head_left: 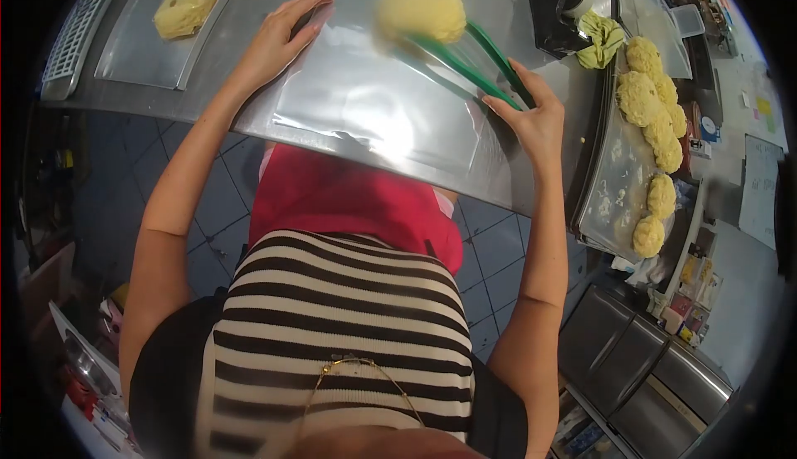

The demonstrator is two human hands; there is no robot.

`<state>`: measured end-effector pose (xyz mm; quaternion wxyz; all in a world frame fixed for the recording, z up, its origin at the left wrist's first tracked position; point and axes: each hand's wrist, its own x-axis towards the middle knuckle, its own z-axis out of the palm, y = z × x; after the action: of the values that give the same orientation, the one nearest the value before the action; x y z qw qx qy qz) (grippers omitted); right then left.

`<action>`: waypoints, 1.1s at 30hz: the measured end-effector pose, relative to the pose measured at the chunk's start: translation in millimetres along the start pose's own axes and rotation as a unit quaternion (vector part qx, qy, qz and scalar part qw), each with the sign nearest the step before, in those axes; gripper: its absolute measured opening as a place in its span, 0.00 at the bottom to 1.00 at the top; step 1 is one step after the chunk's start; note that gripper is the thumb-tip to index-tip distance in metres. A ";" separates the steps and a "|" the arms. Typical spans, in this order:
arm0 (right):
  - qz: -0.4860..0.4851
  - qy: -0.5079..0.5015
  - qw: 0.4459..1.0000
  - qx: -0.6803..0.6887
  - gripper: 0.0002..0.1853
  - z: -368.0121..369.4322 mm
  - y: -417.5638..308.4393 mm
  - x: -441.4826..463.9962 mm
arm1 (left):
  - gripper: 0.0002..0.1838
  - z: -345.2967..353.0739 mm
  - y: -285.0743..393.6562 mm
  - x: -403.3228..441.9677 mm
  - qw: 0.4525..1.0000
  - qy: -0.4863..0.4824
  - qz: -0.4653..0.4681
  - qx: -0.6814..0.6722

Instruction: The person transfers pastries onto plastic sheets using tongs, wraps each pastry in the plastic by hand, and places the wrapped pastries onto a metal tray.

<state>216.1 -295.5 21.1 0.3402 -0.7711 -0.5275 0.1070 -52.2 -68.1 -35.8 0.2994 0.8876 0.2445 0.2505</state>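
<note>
My right hand (pixel 535 114) is closed on a pair of green tongs (pixel 465 67). The tongs' far ends are at a round, yellow, shaggy-topped bun (pixel 427 9), partly blurred, over a clear plastic sheet (pixel 349 94) on the metal table. How tightly the tips grip the bun cannot be made out. My left hand (pixel 286 31) rests along the sheet's left edge, its fingers stretched out and the thumb apart from them. Nothing shows between those fingers.
At the right, a tray (pixel 606 202) holds several yellow buns (pixel 643 98). A black tape dispenser (pixel 552 11) and a crumpled yellow-green cloth (pixel 599 40) sit near it. Wrapped buns (pixel 187 7) lie on a metal tray (pixel 137 65) at upper left, beside a white basket (pixel 79 31).
</note>
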 end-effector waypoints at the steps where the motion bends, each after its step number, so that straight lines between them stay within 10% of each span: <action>1: -0.002 -0.001 1.000 -0.005 0.28 0.7 -0.3 1.5 | 0.26 0.1 -0.4 0.1 1.000 0.003 0.003 0.001; 18: 0.039 -0.029 0.993 -0.107 0.35 -36.8 9.6 -34.0 | 0.27 0.0 1.1 0.1 1.000 0.013 0.017 -0.019; 27: 0.263 0.218 0.930 -0.135 0.34 -152.0 72.5 -116.9 | 0.22 -3.4 1.1 3.4 0.995 0.041 -0.010 -0.095; 30: 0.077 0.228 0.862 -0.445 0.30 -144.4 95.5 -117.2 | 0.19 -12.5 16.3 5.1 0.991 0.047 -0.038 -0.115; 33: 0.011 0.125 0.970 -0.208 0.19 -87.4 24.8 -76.5 | 0.15 -12.1 30.7 -2.4 0.989 0.007 -0.059 -0.137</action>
<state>248.1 -404.6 55.6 0.2342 -0.8379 -0.4832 -0.0982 -52.3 -86.1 -8.0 0.4307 0.8203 0.2618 0.2703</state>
